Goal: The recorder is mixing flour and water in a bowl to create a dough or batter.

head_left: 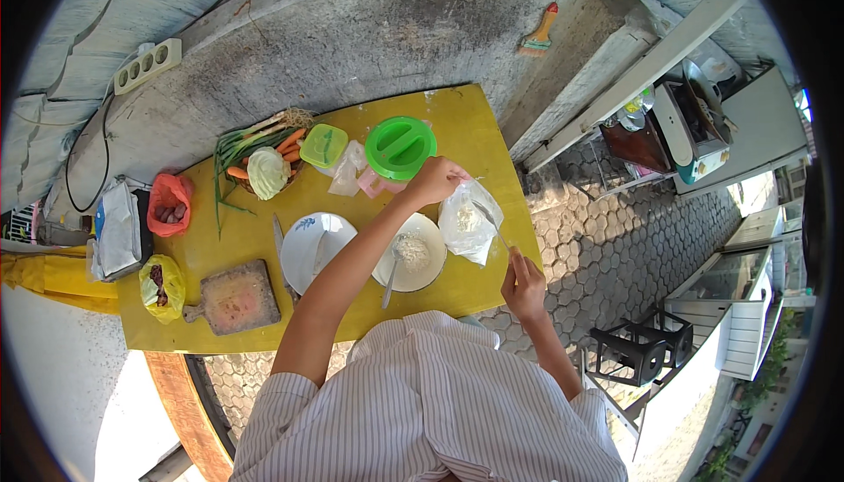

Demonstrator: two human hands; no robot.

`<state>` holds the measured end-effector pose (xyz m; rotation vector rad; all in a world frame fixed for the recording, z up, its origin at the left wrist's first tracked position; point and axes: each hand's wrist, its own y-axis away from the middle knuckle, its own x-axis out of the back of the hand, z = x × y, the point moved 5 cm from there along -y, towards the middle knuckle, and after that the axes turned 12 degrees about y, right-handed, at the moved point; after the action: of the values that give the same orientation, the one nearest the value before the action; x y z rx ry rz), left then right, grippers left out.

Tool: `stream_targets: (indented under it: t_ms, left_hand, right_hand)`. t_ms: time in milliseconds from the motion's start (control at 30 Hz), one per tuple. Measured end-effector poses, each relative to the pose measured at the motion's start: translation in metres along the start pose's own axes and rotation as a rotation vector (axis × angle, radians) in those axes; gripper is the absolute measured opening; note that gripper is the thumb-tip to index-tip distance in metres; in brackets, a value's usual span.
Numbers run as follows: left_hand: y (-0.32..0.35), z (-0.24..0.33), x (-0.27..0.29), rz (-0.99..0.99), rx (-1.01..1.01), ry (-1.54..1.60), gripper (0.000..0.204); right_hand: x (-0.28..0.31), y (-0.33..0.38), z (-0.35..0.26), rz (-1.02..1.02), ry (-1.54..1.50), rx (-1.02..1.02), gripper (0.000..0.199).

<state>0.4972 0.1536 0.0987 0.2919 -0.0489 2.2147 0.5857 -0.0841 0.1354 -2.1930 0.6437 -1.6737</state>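
On the yellow surface (475, 130), going from left to right, a yellow bag (162, 284) and a red bag (170, 203) are seen near the left edge, then a wooden cutting board (236, 297), a bundle of vegetables (264, 161) behind it, a blue-patterned white plate (315, 246), and two green lidded containers (397, 146) toward the back. Next, a white bowl (413, 253) with a small heap of white powder is set just in front of the person, and a utensil handle (389, 287) is rested over its near rim. The left hand (434, 180) is reached across the bowl and is closed in a pinch on the top edge of a clear plastic bag (469, 223), by which the bag's mouth is held up and open; the bag stands on the surface just to the right of the bowl, near the right edge. The right hand (524, 285) is closed around the end of a spoon (490, 221). The spoon's long axis is laid on a diagonal, the handle toward the person's lower right and the tip pointed up and to the left, into the bag's mouth. The step in hand is judged to be the scooping of white powder out of the bag. The next move would seem to call for the spoon to be lifted out level, so that nothing is spilled, and carried leftward over the bowl while the bag's mouth is kept open. Whether the spoon is already loaded cannot be told.
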Motion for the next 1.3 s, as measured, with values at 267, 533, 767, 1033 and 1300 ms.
stream_targets:
  t_ms: [267,533,767,1033,1300]
  left_hand:
    - [0.002,0.038,-0.016,0.049,-0.237,-0.058,0.019]
    - [0.002,0.031,-0.029,-0.012,-0.263,-0.212,0.023]
    - [0.008,0.023,-0.034,0.006,-0.301,-0.329,0.023]
    - [0.01,0.016,-0.041,-0.069,-0.335,-0.293,0.023]
    - [0.015,0.026,-0.03,-0.065,-0.278,-0.276,0.024]
  right_hand:
    - [-0.049,-0.014,0.017,-0.174,0.367,0.217,0.032]
    - [-0.085,-0.005,0.027,-0.353,0.165,-0.03,0.017]
    - [-0.08,0.019,0.023,-0.181,-0.1,-0.184,0.011]
    - [-0.109,0.031,0.011,-0.236,-0.153,-0.298,0.006]
    - [-0.079,0.028,0.019,-0.136,-0.331,-0.56,0.015]
